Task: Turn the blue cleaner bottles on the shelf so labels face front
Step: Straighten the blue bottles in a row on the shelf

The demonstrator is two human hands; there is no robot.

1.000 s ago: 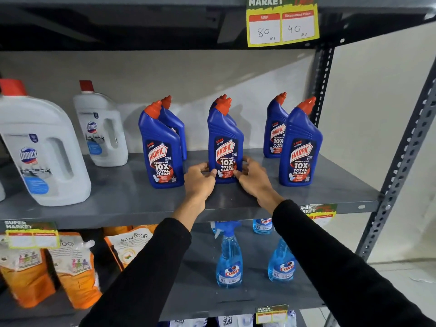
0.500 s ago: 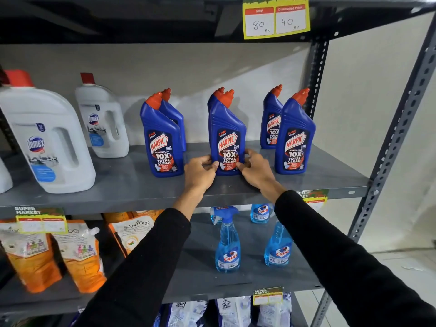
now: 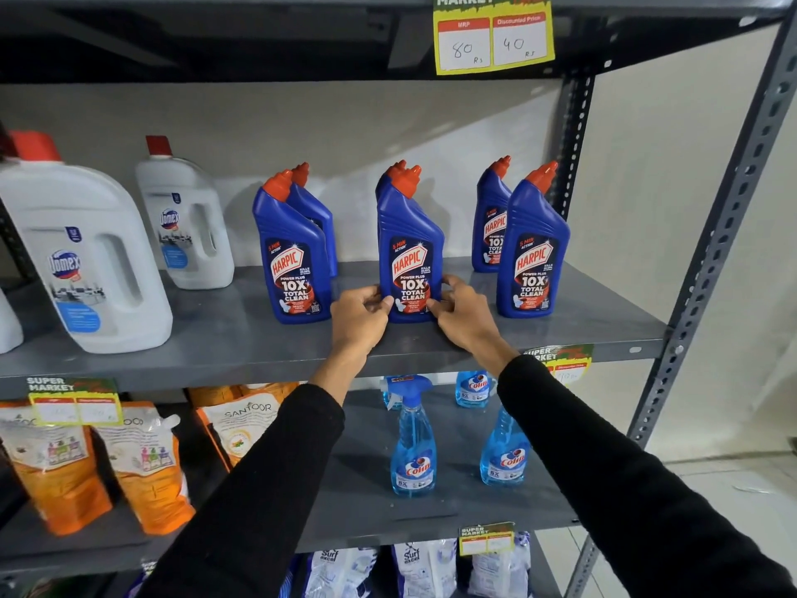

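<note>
Several blue cleaner bottles with orange caps stand on the grey shelf [image 3: 241, 338]. The middle front bottle [image 3: 409, 235] shows its label to the front. My left hand [image 3: 358, 323] grips its lower left side and my right hand [image 3: 463, 315] grips its lower right side. Another bottle hides almost fully behind it. The left front bottle [image 3: 291, 248] and right front bottle [image 3: 532, 248] also show labels forward. A rear left bottle [image 3: 315, 213] is mostly hidden. The rear right bottle [image 3: 491, 222] shows part of its label.
Two white jugs [image 3: 86, 261] [image 3: 185, 222] stand left on the same shelf. A yellow price tag [image 3: 491, 36] hangs from the shelf above. Spray bottles [image 3: 412, 442] and orange pouches [image 3: 146, 463] sit on the lower shelf. A perforated upright [image 3: 711, 261] bounds the right side.
Both hands stay on the base of the middle bottle. Its label has come round to face more squarely forward. The view has shifted slightly.
</note>
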